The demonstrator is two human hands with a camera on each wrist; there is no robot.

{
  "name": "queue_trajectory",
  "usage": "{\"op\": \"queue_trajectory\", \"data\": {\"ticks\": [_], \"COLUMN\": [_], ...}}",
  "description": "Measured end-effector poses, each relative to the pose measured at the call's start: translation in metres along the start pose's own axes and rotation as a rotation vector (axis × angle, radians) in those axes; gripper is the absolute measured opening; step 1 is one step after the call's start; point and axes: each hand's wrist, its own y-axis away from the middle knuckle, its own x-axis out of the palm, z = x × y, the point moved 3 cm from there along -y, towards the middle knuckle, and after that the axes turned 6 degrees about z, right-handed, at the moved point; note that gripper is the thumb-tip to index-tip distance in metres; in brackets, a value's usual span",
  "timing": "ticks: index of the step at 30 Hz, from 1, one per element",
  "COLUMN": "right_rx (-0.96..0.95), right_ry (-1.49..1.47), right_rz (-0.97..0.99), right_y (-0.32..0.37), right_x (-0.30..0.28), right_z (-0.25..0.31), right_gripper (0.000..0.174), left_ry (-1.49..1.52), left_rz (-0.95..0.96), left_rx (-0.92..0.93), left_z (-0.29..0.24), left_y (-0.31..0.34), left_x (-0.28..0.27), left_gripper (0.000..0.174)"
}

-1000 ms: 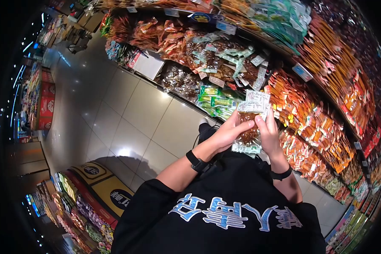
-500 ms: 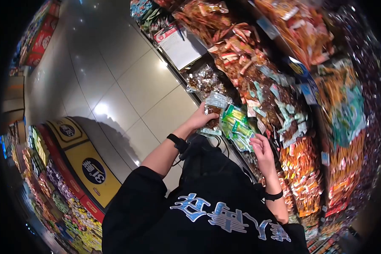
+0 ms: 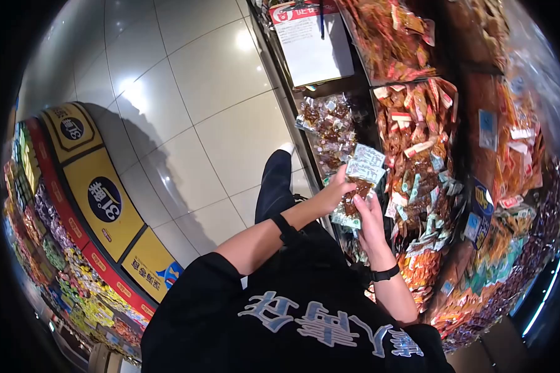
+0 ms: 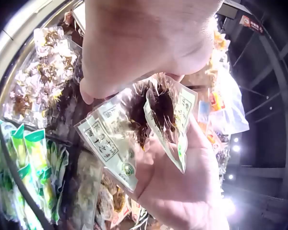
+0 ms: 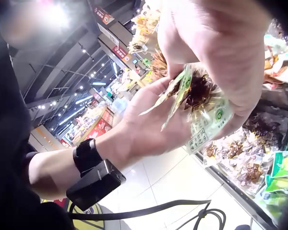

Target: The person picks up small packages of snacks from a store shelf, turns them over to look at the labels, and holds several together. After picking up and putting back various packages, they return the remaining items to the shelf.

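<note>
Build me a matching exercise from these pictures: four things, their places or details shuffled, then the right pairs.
1. Clear packaging with dark contents
2. Green packets
3. White sheet
4. Yellow panel

A. Topped by a red band
B. Gripped by the left hand and right hand
C. Left side of the head view
D. Lower left of the left wrist view

Pairs: 1-B, 2-D, 3-A, 4-C

the left hand point(image 3: 336, 193) and right hand point(image 3: 371, 221) grip close together. the forearms point(image 3: 247, 245) slant forward, converging.
</note>
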Motion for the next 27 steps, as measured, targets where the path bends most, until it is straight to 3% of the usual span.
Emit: {"op": "queue_trajectory", "data": {"ticks": [4, 7, 8, 9, 11, 13, 15, 17, 18, 21, 25, 27], "right_rx": [0.037, 0.054, 0.071, 0.063, 0.042, 0.033, 0.027, 0.017, 0.019, 0.045, 0.053, 0.032], "right_ry": [-0.017, 0.05, 0.061, 0.074, 0.097, 0.119, 0.164, 0.142, 0.143, 0.112, 0.093, 0.086], "right_rz": [0.033, 0.025, 0.005, 0.014, 0.03, 0.047, 0.043, 0.04, 0.048, 0.044, 0.024, 0.004], "right_y": [-0.019, -0.028, -0.03, -0.03, -0.029, -0.025, -0.02, -0.016, -0.015, -0.009, -0.003, -0.002], "right_x": [0.01, 0.007, 0.004, 0.004, 0.005, 0.004, 0.004, 0.003, -0.001, -0.006, -0.009, -0.006], "right_z": [0.0, -0.003, -0.003, -0.001, 0.005, 0.008, 0.012, 0.01, 0.007, 0.004, 0.004, 0.007], "right_gripper": [0.04, 0.044, 0.047, 0.048, 0.05, 0.053, 0.053, 0.053, 0.053, 0.055, 0.058, 0.057], "left_ry": [-0.216, -0.222, -0.336, -0.356, -0.236, -0.429, -0.593, -0.641, -0.616, -0.504, -0.174, -0.067], "left_rz": [-0.029, 0.067, 0.085, 0.015, -0.196, -0.554, -0.809, -0.94, -0.923, -0.835, -0.681, -0.655], "left_rx": [0.021, -0.089, -0.022, 0.125, -0.124, -0.138, -0.357, -0.37, -0.389, -0.391, -0.263, -0.205], "left_z": [-0.043, -0.046, -0.036, -0.038, -0.029, -0.005, 0.005, 0.009, 0.013, 0.045, 0.008, 0.005], "left_y": [0.023, 0.024, 0.019, 0.015, -0.001, -0.024, -0.049, -0.067, -0.075, -0.094, -0.097, -0.095], "left_x": [-0.004, -0.018, -0.034, -0.045, -0.085, -0.141, -0.194, -0.223, -0.235, -0.271, -0.242, -0.235], "left_gripper": [0.062, 0.054, 0.046, 0.04, 0.038, 0.043, 0.056, 0.065, 0.07, 0.051, 0.018, 0.014]}}
